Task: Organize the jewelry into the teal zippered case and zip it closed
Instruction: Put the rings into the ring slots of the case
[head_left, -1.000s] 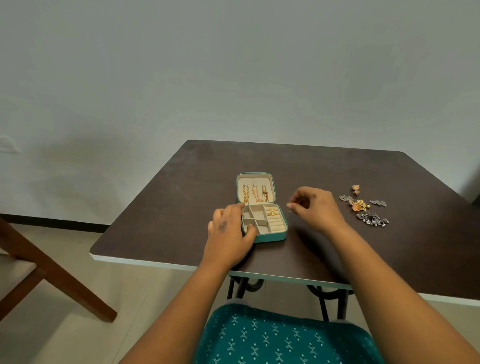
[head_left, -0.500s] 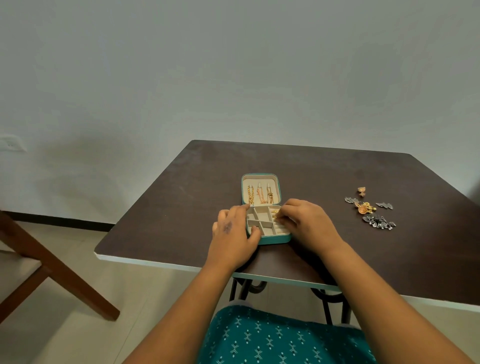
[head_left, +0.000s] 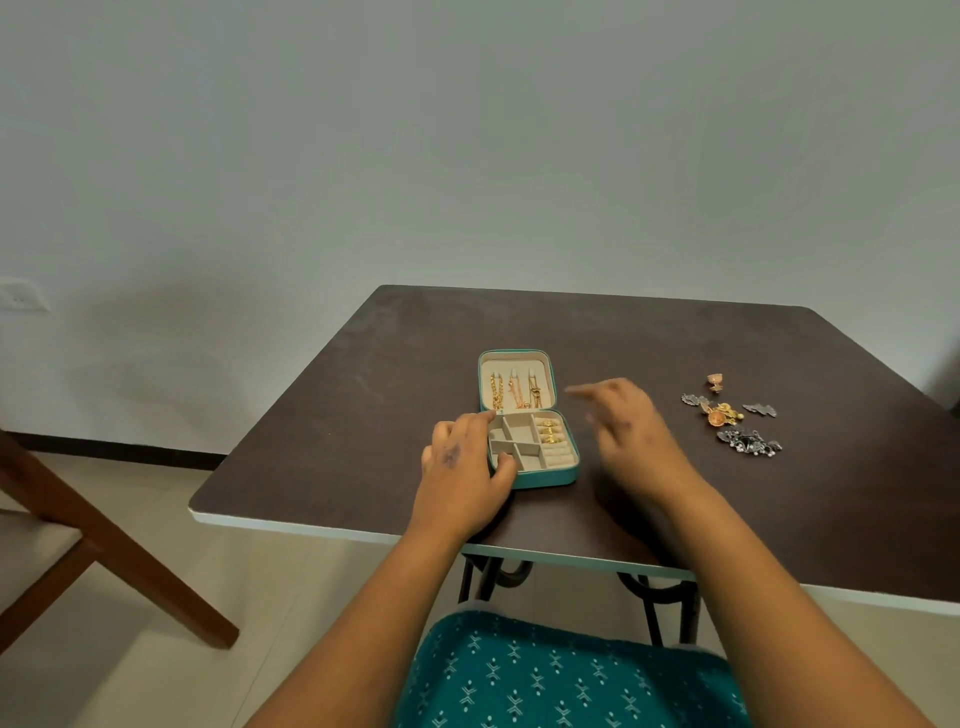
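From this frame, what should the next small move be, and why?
Probably the right hand, open and apparently empty, goes right to pick a piece from the loose jewelry on the table. The left hand grips the open teal case, whose left compartments look empty.

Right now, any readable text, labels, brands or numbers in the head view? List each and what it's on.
None: no readable text anywhere in the head view.
Teal zippered jewelry case: no brand or label shows on its rim or beige lining.
Dark brown tabletop: bare of print.
Teal patterned fabric: a pale motif only, no letters.
White wall plate at the left edge: too small and pale to tell any marking.
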